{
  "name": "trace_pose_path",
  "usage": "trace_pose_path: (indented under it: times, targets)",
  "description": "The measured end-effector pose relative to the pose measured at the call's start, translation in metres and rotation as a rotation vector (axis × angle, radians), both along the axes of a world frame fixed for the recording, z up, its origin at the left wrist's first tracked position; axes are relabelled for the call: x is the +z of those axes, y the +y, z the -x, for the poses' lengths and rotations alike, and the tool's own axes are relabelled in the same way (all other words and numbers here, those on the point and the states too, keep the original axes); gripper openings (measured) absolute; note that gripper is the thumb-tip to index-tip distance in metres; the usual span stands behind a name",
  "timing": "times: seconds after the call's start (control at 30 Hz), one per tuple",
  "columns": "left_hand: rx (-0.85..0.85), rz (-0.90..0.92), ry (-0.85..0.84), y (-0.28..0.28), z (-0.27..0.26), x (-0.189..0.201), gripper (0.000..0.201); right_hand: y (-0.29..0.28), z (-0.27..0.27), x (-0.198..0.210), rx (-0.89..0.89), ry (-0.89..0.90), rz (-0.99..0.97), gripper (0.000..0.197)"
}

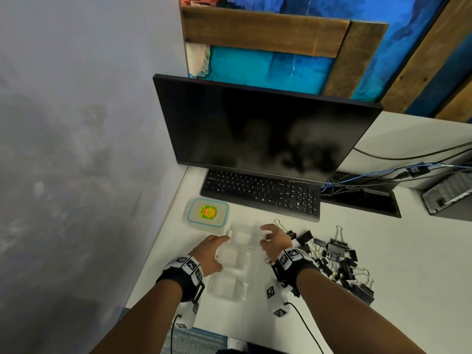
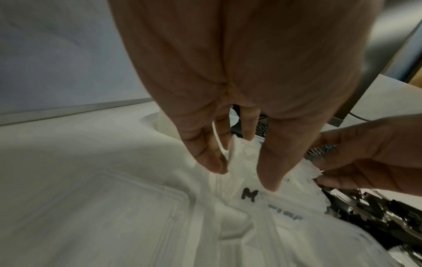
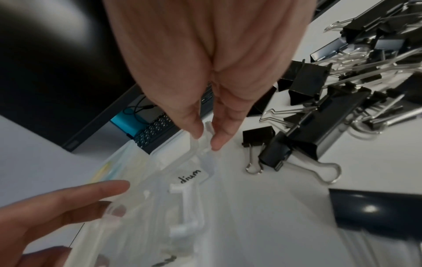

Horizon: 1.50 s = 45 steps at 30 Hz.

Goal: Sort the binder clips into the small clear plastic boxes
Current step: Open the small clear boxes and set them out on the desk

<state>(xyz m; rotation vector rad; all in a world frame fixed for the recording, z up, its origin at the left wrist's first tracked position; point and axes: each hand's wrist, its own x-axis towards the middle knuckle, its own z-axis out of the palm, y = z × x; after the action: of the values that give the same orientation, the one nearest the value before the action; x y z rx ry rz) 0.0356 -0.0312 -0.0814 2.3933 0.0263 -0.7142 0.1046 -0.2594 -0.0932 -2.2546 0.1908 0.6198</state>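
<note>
Three small clear plastic boxes (image 1: 236,259) lie in a row on the white desk (image 1: 408,251) between my hands. One carries a handwritten "Medium" label (image 3: 189,176), which the left wrist view shows only as an "M" (image 2: 247,196). My left hand (image 1: 222,249) touches the boxes' left side with straight fingers (image 2: 269,173). My right hand (image 1: 264,235) pinches a clear latch tab (image 3: 208,129) on the far box's right side. A heap of black binder clips (image 1: 337,256) of different sizes lies just right of my right wrist, close by in the right wrist view (image 3: 319,112).
A lidded food container (image 1: 208,213) with a teal seal stands left of the boxes, close to the desk's left edge and the wall. Behind are a black keyboard (image 1: 260,190) and a dark monitor (image 1: 255,129). Cables (image 1: 383,175) and a computer case (image 1: 447,192) sit at the right.
</note>
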Motion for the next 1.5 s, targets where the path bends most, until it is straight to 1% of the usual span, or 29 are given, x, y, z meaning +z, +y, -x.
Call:
trace_pose_path:
  times: [0.13,0.2,0.27,0.47,0.53,0.6,0.67,0.77,0.83,0.9,0.93,1.0,1.07,1.13,1.2,1.33,1.4,1.5]
  targets:
    - [0.091,0.005,-0.076,-0.002,0.002,-0.003,0.047,0.008,-0.005,-0.001,0.032,-0.054,0.032,0.033]
    - [0.135,-0.010,-0.090,-0.005,0.003,-0.004,0.038,0.012,-0.007,-0.001,0.026,-0.083,0.031,0.031]
    - [0.157,-0.003,-0.083,-0.007,0.003,-0.004,0.035,0.014,-0.008,-0.002,0.025,-0.102,0.044,0.032]
    - [0.153,0.044,-0.083,-0.008,0.005,-0.007,0.033,0.012,-0.009,-0.005,0.061,-0.102,0.069,0.031]
    - [0.146,0.039,-0.089,-0.006,0.005,-0.006,0.033,0.010,-0.009,-0.006,0.068,-0.099,0.068,0.030]
    - [0.180,0.013,-0.127,-0.002,0.005,-0.004,0.027,0.009,-0.009,-0.004,0.065,-0.081,0.054,0.029]
    - [0.294,-0.019,-0.234,0.006,0.001,0.001,0.015,0.009,-0.010,-0.002,0.096,-0.096,0.097,0.030]
    - [0.590,-0.026,-0.426,0.028,-0.015,0.011,0.014,0.017,-0.020,0.009,0.151,-0.200,0.222,0.029]
    - [0.739,-0.063,-0.460,0.043,-0.029,0.019,0.008,0.028,-0.029,0.019,0.194,-0.242,0.252,0.027]
    - [0.805,-0.091,-0.417,0.054,-0.045,0.025,0.010,0.042,-0.036,0.027,0.264,-0.265,0.273,0.026]
    - [0.807,-0.105,-0.378,0.059,-0.053,0.027,0.014,0.051,-0.040,0.030,0.297,-0.269,0.272,0.026]
    - [0.753,-0.142,-0.281,0.066,-0.065,0.027,0.025,0.069,-0.046,0.031,0.330,-0.238,0.243,0.030]
    - [0.673,-0.170,-0.182,0.072,-0.072,0.022,0.033,0.086,-0.051,0.026,0.335,-0.170,0.209,0.039]
    - [0.622,-0.178,-0.107,0.076,-0.077,0.017,0.033,0.099,-0.054,0.022,0.337,-0.107,0.208,0.044]
    - [0.593,-0.173,-0.069,0.076,-0.079,0.014,0.031,0.109,-0.058,0.019,0.323,-0.077,0.219,0.043]
    - [0.637,-0.112,-0.009,0.080,-0.085,0.003,0.031,0.116,-0.062,0.012,0.292,-0.036,0.239,0.034]
    - [0.645,-0.072,0.024,0.080,-0.087,-0.001,0.032,0.116,-0.065,0.006,0.273,0.009,0.188,0.029]
    - [0.676,0.004,0.087,0.082,-0.089,-0.004,0.032,0.113,-0.072,-0.009,0.231,0.102,0.113,0.033]
